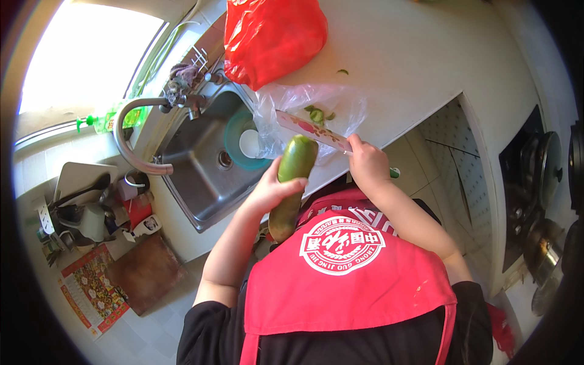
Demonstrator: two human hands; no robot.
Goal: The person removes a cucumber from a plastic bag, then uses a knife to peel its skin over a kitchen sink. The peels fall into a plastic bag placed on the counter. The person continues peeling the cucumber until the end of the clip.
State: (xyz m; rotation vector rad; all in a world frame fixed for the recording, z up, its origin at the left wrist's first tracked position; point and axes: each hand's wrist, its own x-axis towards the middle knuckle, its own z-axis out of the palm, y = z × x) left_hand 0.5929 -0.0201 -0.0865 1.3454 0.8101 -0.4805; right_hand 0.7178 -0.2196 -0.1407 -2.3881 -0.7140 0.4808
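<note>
My left hand (279, 186) is wrapped around a long green vegetable (299, 157), apparently a green radish, tilted with its upper end away from me. Its lower end is paler and browner, close to my apron. In my right hand (368, 160) is a kitchen knife (315, 132) with a flower-patterned blade. The blade points left, just beyond the vegetable's upper end; whether they touch is unclear. Beneath the knife, a clear plastic bag (349, 105) is spread on the counter. Several green trimmings (316, 115) lie on it, and a small green scrap (342, 71) lies farther back.
A red plastic bag (273, 41) stands on the white counter (401, 54). To the left, a steel sink (196, 150) holds a teal basin (232, 141) beneath a curved faucet (119, 130). Utensils and a brown cutting board (146, 273) are farther left; a black cooktop (518, 182) is right.
</note>
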